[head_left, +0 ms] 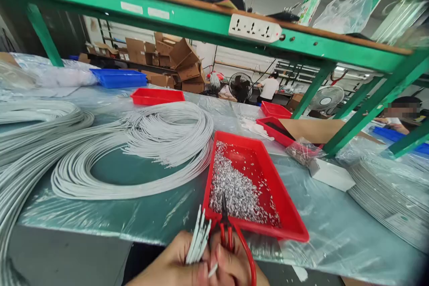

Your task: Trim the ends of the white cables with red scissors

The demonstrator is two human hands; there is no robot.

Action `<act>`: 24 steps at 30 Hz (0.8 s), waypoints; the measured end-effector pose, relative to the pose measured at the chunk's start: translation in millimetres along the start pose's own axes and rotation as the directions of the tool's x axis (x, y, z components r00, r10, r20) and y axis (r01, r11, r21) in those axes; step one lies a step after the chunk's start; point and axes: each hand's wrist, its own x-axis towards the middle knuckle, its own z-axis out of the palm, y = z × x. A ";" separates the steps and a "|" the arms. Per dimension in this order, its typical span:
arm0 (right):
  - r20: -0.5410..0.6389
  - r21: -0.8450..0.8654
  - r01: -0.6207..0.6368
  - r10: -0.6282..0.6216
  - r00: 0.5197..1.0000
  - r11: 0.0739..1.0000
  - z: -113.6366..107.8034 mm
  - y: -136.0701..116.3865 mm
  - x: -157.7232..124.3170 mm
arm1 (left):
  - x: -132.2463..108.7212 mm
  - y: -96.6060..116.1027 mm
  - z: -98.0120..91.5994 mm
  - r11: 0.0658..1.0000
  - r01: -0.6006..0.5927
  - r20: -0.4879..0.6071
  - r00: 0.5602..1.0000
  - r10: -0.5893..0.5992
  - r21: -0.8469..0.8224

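Low at the front edge of the table, my left hand [181,257] is closed round a bunch of thin white cables [198,237], their ends pointing up. My right hand [236,259] is beside it, closed on red-handled scissors [229,234] whose dark blades point toward the tray. Thumb and finger of that hand also meet at one white cable end [213,270]. Just beyond both hands lies a red tray [284,214] with a heap of small silvery bits [234,187]. Large coils of white cable [110,190] spread over the table to the left.
A green shelf frame [187,20] with a power strip [254,28] crosses above the table. Farther back are a blue tray [119,78] and another red tray [157,96]. A white box [331,174] and bagged cable coils [385,196] lie right. People sit in the background.
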 end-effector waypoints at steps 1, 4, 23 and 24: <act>0.003 0.071 -0.011 0.010 1.000 0.997 0.4 0.6 2.0 | 1.1 1.4 1.2 1.000 0.008 0.007 1.000 -0.008 -0.020; -0.076 0.251 0.050 -0.032 0.997 0.967 4.9 -0.4 5.2 | 3.4 8.2 5.2 0.998 -0.025 -0.026 0.999 0.023 -0.058; -0.132 0.187 0.068 -0.044 0.990 0.980 4.2 -6.6 -4.7 | 3.0 8.8 9.9 0.998 -0.047 0.079 0.996 0.044 0.044; -0.103 0.205 0.042 -0.021 0.994 0.978 4.1 -7.3 -4.9 | 3.1 8.4 11.2 0.997 -0.058 0.110 0.993 0.051 0.060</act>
